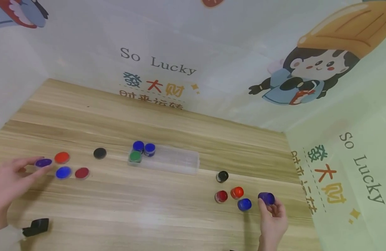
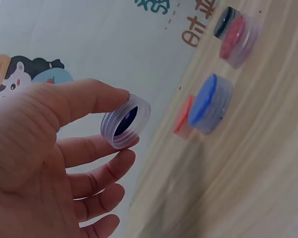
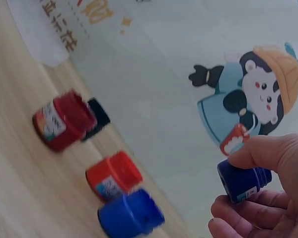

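My left hand (image 1: 15, 177) pinches a clear-rimmed jar lid with a purple top (image 1: 43, 162) between thumb and fingers. In the left wrist view its ribbed hollow underside (image 2: 125, 122) shows. Beside that hand lie an orange-red lid (image 1: 62, 157), a blue lid (image 1: 63, 172), a dark red lid (image 1: 82, 173) and a black lid (image 1: 100, 153). At the far right my right hand (image 1: 273, 221) grips a lidless dark purple-blue paint jar (image 3: 238, 180), tilted over in the right wrist view. Nearest it stand a blue jar (image 1: 244, 204) and an orange-red jar (image 1: 237, 192), both lidless.
A dark red jar (image 1: 221, 197) and a black jar (image 1: 222, 176) stand further left of the right hand. Mid-table, a clear plastic tray (image 1: 180, 162) holds two blue-topped jars (image 1: 150, 149) and a green one (image 1: 135, 157) at its left end. Printed cloth walls (image 1: 227, 69) border the table.
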Motion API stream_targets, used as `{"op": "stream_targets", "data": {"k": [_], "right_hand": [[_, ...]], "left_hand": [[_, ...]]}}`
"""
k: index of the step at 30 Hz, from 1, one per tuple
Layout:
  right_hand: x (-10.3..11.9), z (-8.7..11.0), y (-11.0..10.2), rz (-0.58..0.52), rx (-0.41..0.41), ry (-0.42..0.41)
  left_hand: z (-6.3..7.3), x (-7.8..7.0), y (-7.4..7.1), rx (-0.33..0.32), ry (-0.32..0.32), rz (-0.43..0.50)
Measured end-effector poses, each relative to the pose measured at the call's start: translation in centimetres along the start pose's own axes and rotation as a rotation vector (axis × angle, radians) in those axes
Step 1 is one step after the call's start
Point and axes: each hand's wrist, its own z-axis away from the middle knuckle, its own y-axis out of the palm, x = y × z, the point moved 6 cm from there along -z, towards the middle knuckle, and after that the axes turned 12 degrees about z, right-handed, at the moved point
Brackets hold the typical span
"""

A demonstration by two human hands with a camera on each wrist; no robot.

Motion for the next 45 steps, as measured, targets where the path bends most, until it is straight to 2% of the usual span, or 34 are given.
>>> {"op": "stream_targets", "data": {"k": [4,9,16,23,31,38,42,45], "right_hand": [[-1.4,-0.3,-0.7,0.018,-0.013,0.034],[-2.6,-0.6,-0.9,0.093,0.003,0.034],[-3.8,-0.8,-0.6,0.175,0.04,0.068],[-3.8,-1.0,-0.3,0.361,0.049,-0.019],[-3.6,-0.8,0.1,0.561,0.076,-0.123],[-3.6,-0.6,0.3,0.582,0.106,-0.114],[-3.9,-0.6,0.3,0.557,0.134,-0.093],[-3.9,-0.4,0.3,0.512,0.115,-0.103]], "left_hand": [[0.2,1.3,0.4,0.042,-0.057,-0.014],[0.4,2.1,0.9,0.079,-0.043,-0.003],[0.5,2.9,1.3,0.109,-0.034,-0.044],[0.7,3.7,1.3,0.078,-0.046,-0.043],[0.7,3.1,1.2,0.04,-0.002,-0.086],[0.7,2.7,1.3,0.048,-0.008,-0.1],[0.8,3.0,1.4,0.067,-0.043,-0.135],[0.8,3.3,1.4,0.09,-0.072,-0.155]]}}
